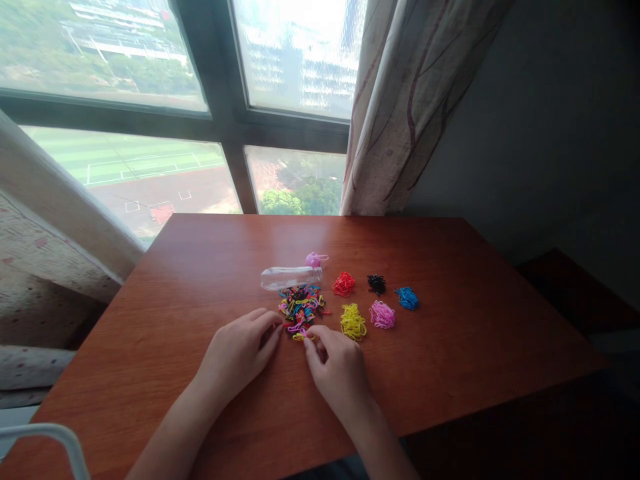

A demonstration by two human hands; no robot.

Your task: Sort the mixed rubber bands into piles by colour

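Note:
A mixed pile of small rubber bands in several colours lies on the wooden table between my hands. My left hand is at the pile's left edge, with thumb and forefinger pinched together on what looks like a red rubber band. At the near edge of the pile, my right hand pinches a pink rubber band between thumb and forefinger. Sorted heaps lie to the right: red bands, black bands, blue bands, yellow bands and pink bands.
Behind the mixed pile, a clear plastic bottle lies on its side. A pink cap with a loop sits just beyond it. The table reaches to a window with curtains. A white curved rail shows at lower left.

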